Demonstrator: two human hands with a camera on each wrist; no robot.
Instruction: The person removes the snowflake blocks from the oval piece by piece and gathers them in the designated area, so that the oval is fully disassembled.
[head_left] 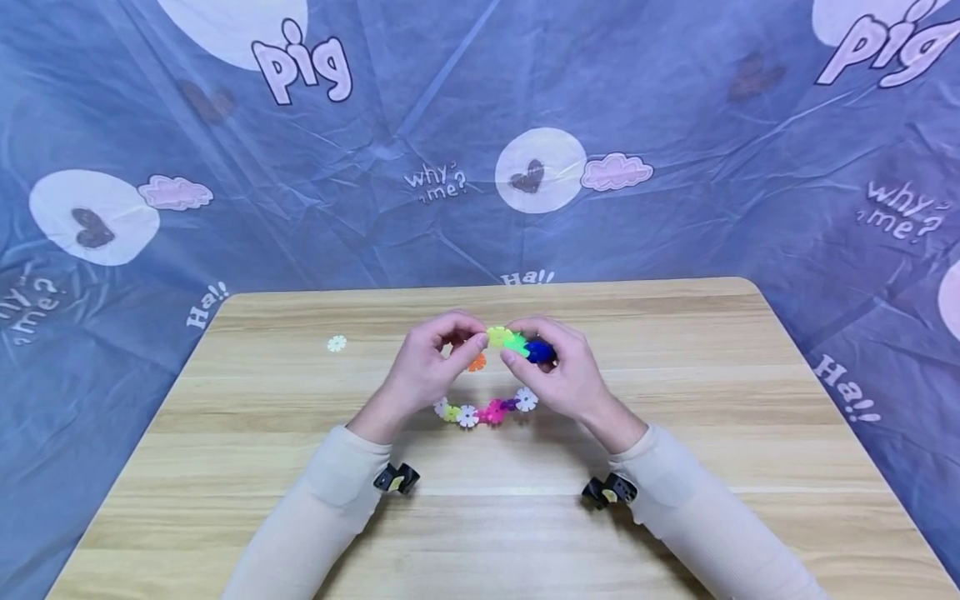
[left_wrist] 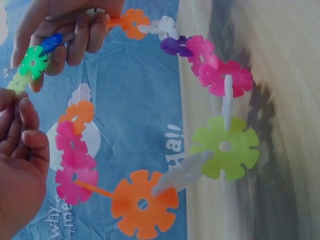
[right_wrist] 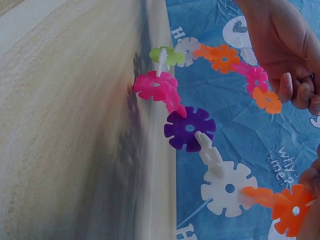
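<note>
A looped chain of plastic interlocking snowflake discs (left_wrist: 225, 148) in pink, orange, white, purple and yellow-green hangs between both hands. With thumb and fingertips my left hand (head_left: 435, 354) pinches a yellow disc (head_left: 498, 336) at the top of the loop. Right beside it, my right hand (head_left: 558, 367) grips the neighbouring green disc (left_wrist: 34, 63) and dark blue disc (head_left: 539, 352). In the right wrist view, a purple disc (right_wrist: 190, 129) and a white disc (right_wrist: 229, 189) lead up to an orange disc (right_wrist: 292, 210) at the right hand. Fingers hide part of the chain.
A single white snowflake disc (head_left: 337, 343) lies on the wooden table (head_left: 247, 467), left of the hands. Behind the table's far edge hangs a blue printed cloth (head_left: 420, 225). Each wrist carries a small black camera (head_left: 397, 478).
</note>
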